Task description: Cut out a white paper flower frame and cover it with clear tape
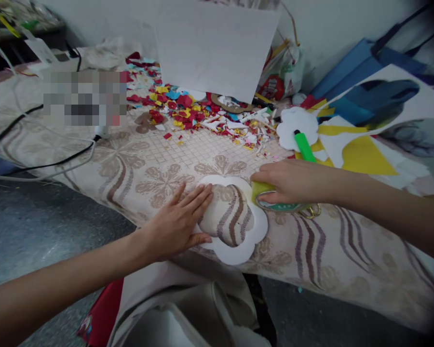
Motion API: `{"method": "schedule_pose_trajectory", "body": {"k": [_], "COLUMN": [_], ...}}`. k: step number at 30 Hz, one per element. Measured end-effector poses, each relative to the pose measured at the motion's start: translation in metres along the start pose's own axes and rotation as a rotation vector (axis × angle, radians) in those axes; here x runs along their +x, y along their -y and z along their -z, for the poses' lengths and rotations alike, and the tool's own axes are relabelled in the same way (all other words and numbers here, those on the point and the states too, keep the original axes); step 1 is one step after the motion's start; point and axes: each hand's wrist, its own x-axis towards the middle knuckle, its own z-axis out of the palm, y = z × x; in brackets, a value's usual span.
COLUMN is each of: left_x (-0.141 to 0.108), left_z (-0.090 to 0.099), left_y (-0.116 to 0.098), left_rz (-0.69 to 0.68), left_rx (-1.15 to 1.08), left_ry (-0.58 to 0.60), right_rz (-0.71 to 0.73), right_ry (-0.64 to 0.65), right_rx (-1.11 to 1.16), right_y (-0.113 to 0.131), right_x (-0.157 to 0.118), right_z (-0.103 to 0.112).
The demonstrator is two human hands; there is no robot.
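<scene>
So the white flower-shaped frame is sitting near the front edge of the worktop, right under the person's left hand, which is laid flat across its left side with the fingers stretched out and the thumb spread away from them. The right hand is over on the other side, clamped on a yellowish tape roll with the thumb in the core; the roll is right by the frame's upper right edge, can't really tell if they touch. The frame is thin with a wavy, petal-like outline and a big cut-out middle, so the cloth's brown wavy stripes show through. Count-wise: two hands, one frame, one tape roll. Further out there's one green marker resting on one smaller white scalloped piece, with yellow paper beside that. Behind it all, way too many red, yellow, blue and white paper scraps to count, in front of one big white sheet. One blue bag is at the back right.
</scene>
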Motion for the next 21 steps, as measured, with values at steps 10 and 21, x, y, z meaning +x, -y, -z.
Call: {"method": "schedule_pose_trajectory", "body": {"k": [10,21], "left_x": [-0.013,-0.011], "left_z": [-0.009,0.018], "left_y": [0.010,0.014], "left_rz": [0.009,0.022], "left_rx": [-0.041,-0.106], "left_ry": [0.097,0.202], "right_rz": [-0.006,-0.008], "right_ry": [-0.034,-0.098], "right_rx": [0.020,0.034], "right_y": [0.003,0.006], "right_x": [-0.007,-0.014], "right_z": [0.000,0.000]}}
